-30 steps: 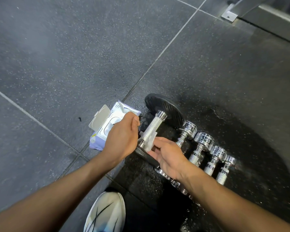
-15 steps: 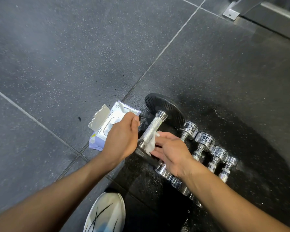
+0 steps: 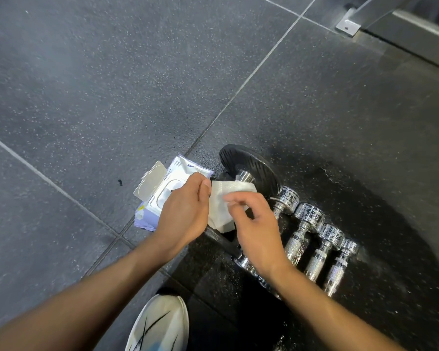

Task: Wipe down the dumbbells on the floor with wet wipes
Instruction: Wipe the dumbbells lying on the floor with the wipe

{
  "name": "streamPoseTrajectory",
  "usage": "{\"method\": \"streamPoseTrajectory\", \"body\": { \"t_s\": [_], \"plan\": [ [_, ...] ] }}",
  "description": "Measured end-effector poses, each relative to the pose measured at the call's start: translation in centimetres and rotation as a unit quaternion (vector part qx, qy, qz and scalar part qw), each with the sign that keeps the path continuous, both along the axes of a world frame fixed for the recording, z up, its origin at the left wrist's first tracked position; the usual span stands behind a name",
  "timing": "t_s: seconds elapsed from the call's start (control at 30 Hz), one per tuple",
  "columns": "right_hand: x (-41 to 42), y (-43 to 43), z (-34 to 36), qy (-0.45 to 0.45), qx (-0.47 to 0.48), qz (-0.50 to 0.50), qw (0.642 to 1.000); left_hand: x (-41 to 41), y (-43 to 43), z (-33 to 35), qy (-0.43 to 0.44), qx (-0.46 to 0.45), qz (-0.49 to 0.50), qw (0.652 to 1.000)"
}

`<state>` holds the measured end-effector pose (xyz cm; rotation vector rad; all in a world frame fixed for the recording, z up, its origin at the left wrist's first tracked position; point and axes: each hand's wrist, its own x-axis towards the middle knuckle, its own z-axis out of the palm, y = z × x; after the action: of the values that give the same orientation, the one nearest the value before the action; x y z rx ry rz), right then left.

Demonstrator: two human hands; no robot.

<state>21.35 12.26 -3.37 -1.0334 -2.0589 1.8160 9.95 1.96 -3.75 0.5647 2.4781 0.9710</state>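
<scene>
Where the floor (image 3: 86,84) shows, it's dark speckled rubber tile with pale seams. Darker wet patch (image 3: 380,188) on the tile at right, under and around the weights. Top right corner: grey metal frame with a bolted foot plate (image 3: 347,24).

Only container is the wet wipes pack (image 3: 154,211), lying flat on the floor just left of the weights, flip lid (image 3: 150,184) standing open. Opening partly hidden behind the left hand (image 3: 185,211), so can't tell what's inside.

Wet wipe (image 3: 221,206) is out of the pack, spread over the handle of the black-plate dumbbell (image 3: 251,168). Left hand pinches its left edge between thumb and fingers; right hand (image 3: 254,231) pinches the right side, fingers curled.

The black-plate dumbbell lies on the floor beside the pack. Four chrome dumbbells (image 3: 309,224) lie in a tight row just right of it, on the wet patch, side by side.

White shoe (image 3: 160,328) at bottom edge, between the forearms.
</scene>
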Motion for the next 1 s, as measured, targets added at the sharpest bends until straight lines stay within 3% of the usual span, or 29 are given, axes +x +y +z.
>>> {"method": "streamPoseTrajectory", "body": {
  "t_s": [0.1,0.27,0.53,0.67,0.8,1.0],
  "plan": [
    [-0.4,-0.2,-1.7,-0.017,-0.032,-0.072,0.997,-0.1,0.0,-0.1,0.005,0.000,-0.006,1.000],
    [-3.0,-0.2,-3.5,-0.051,-0.240,-0.184,0.952,0.0,0.0,-0.1,0.005,-0.005,-0.006,1.000],
    [-4.5,0.0,-4.7,-0.083,-0.334,-0.192,0.919,0.0,0.0,0.1,0.005,-0.012,-0.012,1.000],
    [-4.5,0.1,-4.7,-0.141,-0.372,-0.193,0.897,-0.2,-0.1,0.0,0.001,-0.013,-0.013,1.000],
    [-3.7,0.8,-3.9,-0.145,-0.364,-0.146,0.908,-0.2,-0.1,-0.1,0.008,-0.014,-0.018,1.000],
    [-1.7,0.3,-2.2,-0.048,-0.204,-0.201,0.957,-0.1,0.0,-0.1,-0.004,-0.012,-0.008,1.000]
  ]
}}
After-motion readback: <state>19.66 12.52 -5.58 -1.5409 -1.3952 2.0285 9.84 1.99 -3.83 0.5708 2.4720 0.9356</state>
